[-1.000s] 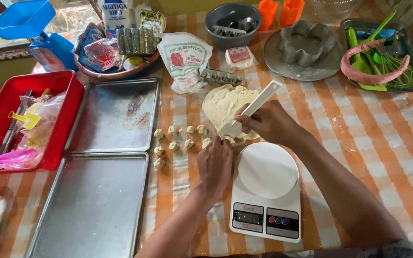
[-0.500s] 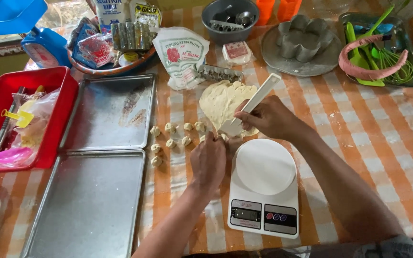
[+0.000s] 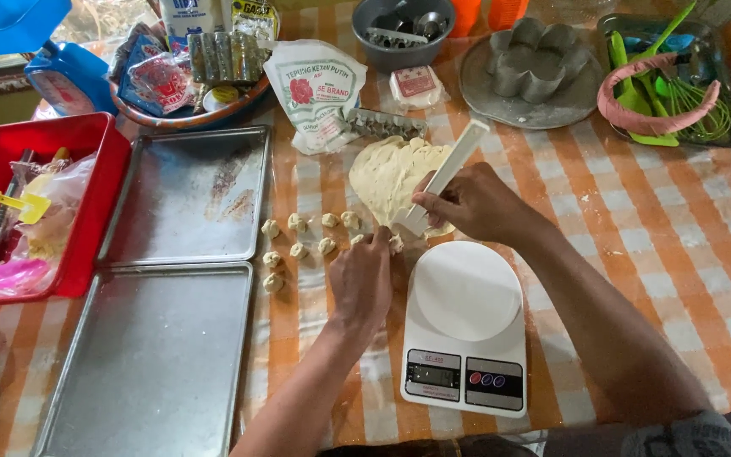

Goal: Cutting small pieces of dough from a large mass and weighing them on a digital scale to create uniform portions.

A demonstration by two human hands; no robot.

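At frame centre, the dough (image 3: 395,173) lies flattened on the cloth. The right hand (image 3: 471,203) grips a white scraper (image 3: 446,173) against its near edge. The left hand (image 3: 364,275), fingers curled, seems to pinch a piece beside the small balls (image 3: 298,237), above the scale (image 3: 467,326).

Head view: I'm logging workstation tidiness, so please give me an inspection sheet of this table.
Surface: checked tablecloth, orange and white.
Job's things: dough slab; small dough pieces beside it; white scraper; white scale.
Clutter: two metal trays; red bin; flour bag; flower mould.
Grippers: right hand grips scraper; left hand at the dough pieces.
Cables: nothing seen.
Surroundings: nothing seen.
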